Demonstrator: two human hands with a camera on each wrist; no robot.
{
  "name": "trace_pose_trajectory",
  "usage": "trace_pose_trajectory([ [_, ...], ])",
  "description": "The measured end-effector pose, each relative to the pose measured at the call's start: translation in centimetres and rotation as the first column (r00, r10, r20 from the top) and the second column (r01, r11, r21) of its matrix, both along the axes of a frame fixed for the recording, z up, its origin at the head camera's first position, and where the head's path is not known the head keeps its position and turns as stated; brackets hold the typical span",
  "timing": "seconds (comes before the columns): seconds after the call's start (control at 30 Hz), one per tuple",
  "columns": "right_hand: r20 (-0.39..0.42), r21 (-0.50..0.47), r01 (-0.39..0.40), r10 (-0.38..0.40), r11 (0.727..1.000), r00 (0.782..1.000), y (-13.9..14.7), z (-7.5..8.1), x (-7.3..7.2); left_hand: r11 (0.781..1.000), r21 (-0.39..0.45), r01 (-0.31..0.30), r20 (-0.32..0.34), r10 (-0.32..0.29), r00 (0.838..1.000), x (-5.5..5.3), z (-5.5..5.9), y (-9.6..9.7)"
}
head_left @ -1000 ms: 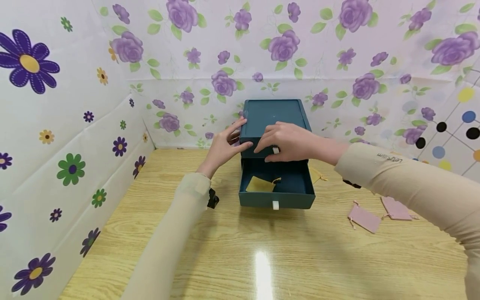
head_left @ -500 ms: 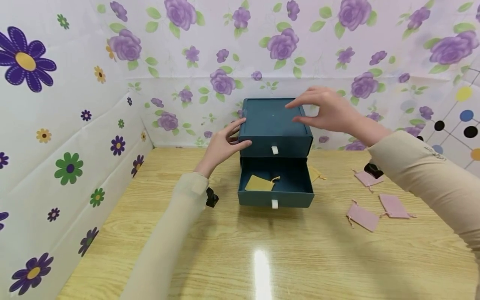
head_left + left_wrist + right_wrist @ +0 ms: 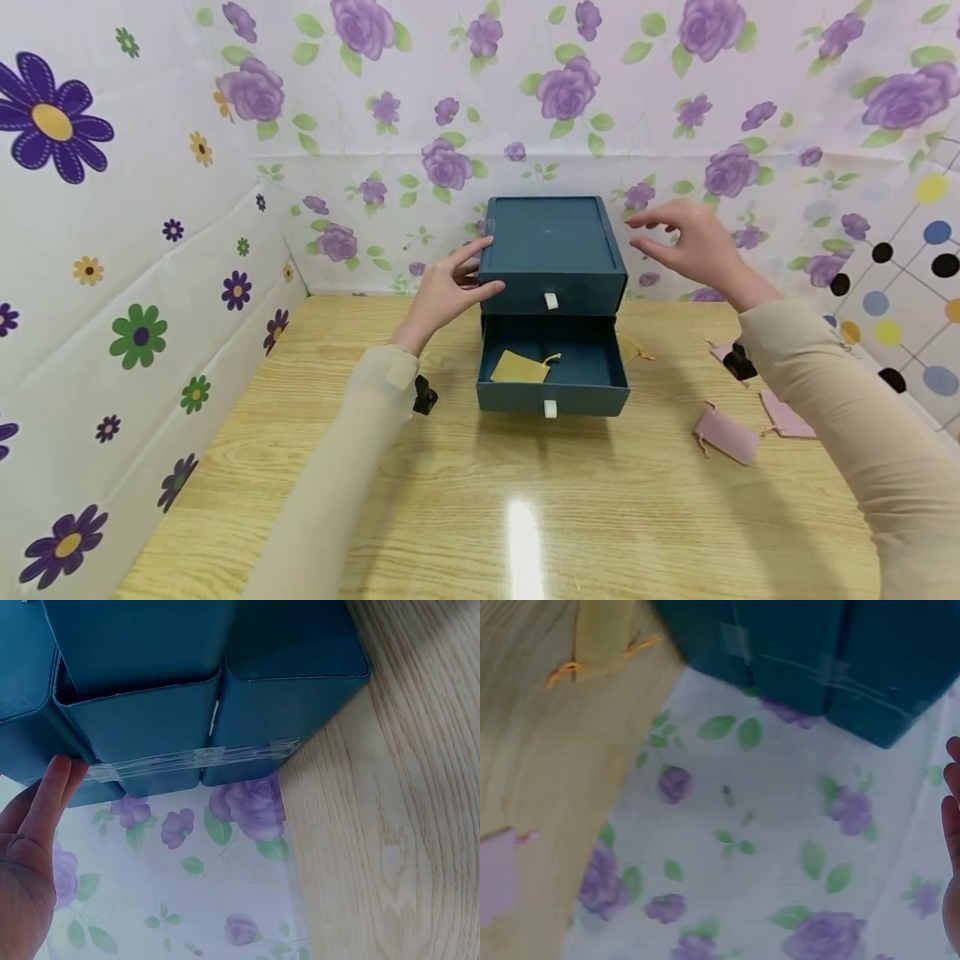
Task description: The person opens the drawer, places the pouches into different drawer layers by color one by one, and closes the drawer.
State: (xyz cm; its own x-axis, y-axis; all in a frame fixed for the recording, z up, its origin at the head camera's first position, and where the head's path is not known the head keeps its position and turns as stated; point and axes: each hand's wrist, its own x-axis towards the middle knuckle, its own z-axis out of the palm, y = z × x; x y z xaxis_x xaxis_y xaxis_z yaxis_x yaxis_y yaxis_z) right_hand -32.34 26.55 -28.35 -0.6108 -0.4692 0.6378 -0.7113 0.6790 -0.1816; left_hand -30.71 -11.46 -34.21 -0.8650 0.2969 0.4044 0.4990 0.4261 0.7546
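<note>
A dark teal drawer cabinet (image 3: 547, 233) stands by the back wall. Its top drawer (image 3: 517, 293) is flush. The drawer below (image 3: 517, 400) is pulled out and holds a yellow drawstring pouch (image 3: 519, 367). My left hand (image 3: 442, 296) touches the cabinet's left side near the top, its thumb by the front corner; in the left wrist view its fingers (image 3: 52, 787) lie nearly straight against the side. My right hand (image 3: 697, 242) hovers right of the cabinet, fingers loosely bent and holding nothing. Only its edge shows in the right wrist view.
Another yellow pouch (image 3: 630, 346) lies on the wooden table (image 3: 600, 508) at the cabinet's right. Farther right are pink drawstring pouches (image 3: 727, 435), some partly hidden by my right arm. Clear tape (image 3: 202, 756) crosses the cabinet's side. Flowered cloth (image 3: 420, 100) hangs behind.
My right hand has left the top drawer's white pull tab, rising and then moving right, clear of the cabinet. My left hand stays at the cabinet's side.
</note>
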Motion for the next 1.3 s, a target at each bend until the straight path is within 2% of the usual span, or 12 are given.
trace_pose_trajectory([
  [0.13, 0.059, -0.02, 0.062, -0.061, 0.998, 0.996, 0.8, -2.5, -0.8, 1.0, 0.008, 0.006, -0.006, -0.006, 1.0, -0.1, 0.0, -0.1],
  [0.3, 0.197, -0.021, 0.107, -0.101, 0.994, 0.975, 1.5, -5.2, -1.5, 1.0, 0.005, 0.008, -0.005, -0.008, 1.0, -0.1, -0.1, -0.1],
  [0.47, 0.352, -0.005, 0.14, -0.129, 0.99, 0.927, 2.0, -7.4, -1.8, 1.0, 0.001, 0.006, 0.005, -0.006, 1.0, -0.1, -0.1, 0.1],
  [0.57, 0.415, 0.016, 0.162, -0.154, 0.987, 0.896, 2.1, -8.5, -2.0, 1.0, -0.018, -0.004, 0.002, 0.004, 1.0, 0.0, 0.1, 0.1],
  [0.73, 0.456, 0.047, 0.179, -0.18, 0.983, 0.872, 2.6, -10.1, -2.1, 1.0, -0.017, -0.012, -0.014, 0.012, 1.0, 0.3, 0.3, 0.2],
  [0.83, 0.486, 0.062, 0.165, -0.174, 0.984, 0.856, 2.9, -11.1, -2.1, 0.999, 0.049, 0.018, -0.012, -0.017, 1.0, 0.5, 0.2, 0.4],
  [0.93, 0.523, 0.081, 0.16, -0.178, 0.984, 0.833, 3.1, -12.1, -2.0, 0.992, 0.113, 0.05, -0.016, -0.049, 0.999, 0.6, -0.1, 0.5],
  [1.03, 0.559, 0.121, 0.15, -0.192, 0.981, 0.807, 3.2, -13.2, -1.9, 0.987, 0.149, 0.059, -0.03, -0.055, 0.998, 0.6, -0.5, 0.6],
  [1.17, 0.61, 0.157, 0.121, -0.193, 0.98, 0.769, 3.2, -14.5, -1.6, 0.988, 0.147, 0.041, -0.049, -0.034, 0.998, 0.6, -0.9, 0.6],
  [1.3, 0.647, 0.156, 0.137, -0.206, 0.978, 0.734, 3.4, -15.8, -1.3, 0.992, 0.122, 0.019, -0.078, -0.01, 0.997, 0.4, -1.2, 0.6],
])
